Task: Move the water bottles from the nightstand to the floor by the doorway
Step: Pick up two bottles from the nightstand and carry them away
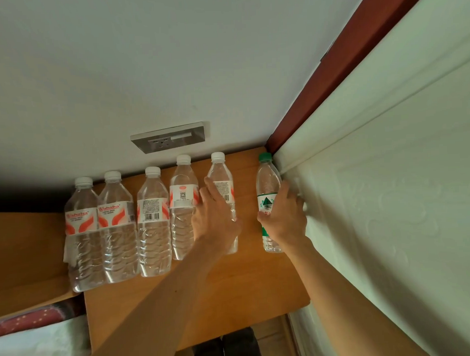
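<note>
Several clear water bottles stand in a row on the wooden nightstand (200, 291) against the wall. Most have white caps and red-and-white labels, such as the leftmost bottle (82, 236). A green-capped bottle (266, 187) stands at the right end, beside the mattress. My right hand (284, 218) grips this green-capped bottle around its label. My left hand (215, 221) reaches over the white-capped bottle (221, 183) next to it, fingers stretched along its left side and touching it.
A white mattress (389, 199) with a dark red headboard (339, 67) fills the right side. A wall socket panel (168, 137) sits above the bottles. A lower wooden shelf (26, 251) and patterned bedding (34, 342) lie at the left.
</note>
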`<state>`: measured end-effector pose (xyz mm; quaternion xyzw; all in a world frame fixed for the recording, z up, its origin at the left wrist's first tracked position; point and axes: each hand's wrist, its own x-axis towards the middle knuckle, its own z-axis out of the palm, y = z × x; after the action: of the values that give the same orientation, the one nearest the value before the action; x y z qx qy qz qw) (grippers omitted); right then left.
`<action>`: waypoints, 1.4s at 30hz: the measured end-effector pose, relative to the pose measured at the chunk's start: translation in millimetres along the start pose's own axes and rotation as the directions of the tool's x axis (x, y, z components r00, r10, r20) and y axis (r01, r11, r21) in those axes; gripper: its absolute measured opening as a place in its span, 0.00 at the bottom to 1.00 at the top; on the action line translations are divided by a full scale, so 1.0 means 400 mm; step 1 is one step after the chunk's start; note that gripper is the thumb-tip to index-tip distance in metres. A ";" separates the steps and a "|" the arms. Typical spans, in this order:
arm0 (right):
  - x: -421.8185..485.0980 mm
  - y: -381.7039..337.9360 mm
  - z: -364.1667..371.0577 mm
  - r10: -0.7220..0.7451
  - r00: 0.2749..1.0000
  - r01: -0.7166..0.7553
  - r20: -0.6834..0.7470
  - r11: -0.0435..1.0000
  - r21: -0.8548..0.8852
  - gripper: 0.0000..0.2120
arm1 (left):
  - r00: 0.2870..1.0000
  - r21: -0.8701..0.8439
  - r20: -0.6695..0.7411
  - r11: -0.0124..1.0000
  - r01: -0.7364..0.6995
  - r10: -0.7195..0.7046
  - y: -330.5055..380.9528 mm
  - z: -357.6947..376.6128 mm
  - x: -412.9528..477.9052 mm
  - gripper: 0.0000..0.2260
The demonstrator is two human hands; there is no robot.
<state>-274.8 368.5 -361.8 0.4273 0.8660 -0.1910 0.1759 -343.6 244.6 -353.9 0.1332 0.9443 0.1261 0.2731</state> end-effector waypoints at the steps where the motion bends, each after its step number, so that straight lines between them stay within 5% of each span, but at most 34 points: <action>1: 0.005 0.000 -0.002 0.007 1.000 -0.006 0.018 1.000 -0.003 0.43 | 1.000 -0.004 -0.002 1.000 0.008 -0.008 0.002 -0.001 0.001 0.52; 15: 0.005 0.014 -0.022 0.065 0.996 -0.078 0.065 0.975 0.210 0.38 | 0.989 -0.177 -0.028 0.975 0.135 -0.142 0.003 0.016 0.013 0.46; 19: -0.021 0.014 -0.015 0.078 0.996 -0.089 0.053 0.968 0.233 0.33 | 0.992 -0.241 -0.030 0.964 0.111 -0.121 -0.008 0.021 0.008 0.35; 27: -0.078 0.001 -0.040 0.001 1.000 -0.010 0.030 0.951 0.309 0.35 | 0.993 -0.214 -0.108 0.977 0.012 -0.036 -0.005 -0.005 -0.039 0.31; 42: -0.252 -0.082 -0.216 -0.083 0.995 0.095 -0.047 0.900 0.426 0.37 | 0.987 -0.301 -0.156 0.954 -0.009 -0.040 0.008 -0.170 -0.183 0.36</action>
<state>-255.7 324.0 -234.0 0.4179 0.8241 -0.3781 0.0569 -320.7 212.9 -261.6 0.0720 0.9341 0.2764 0.2144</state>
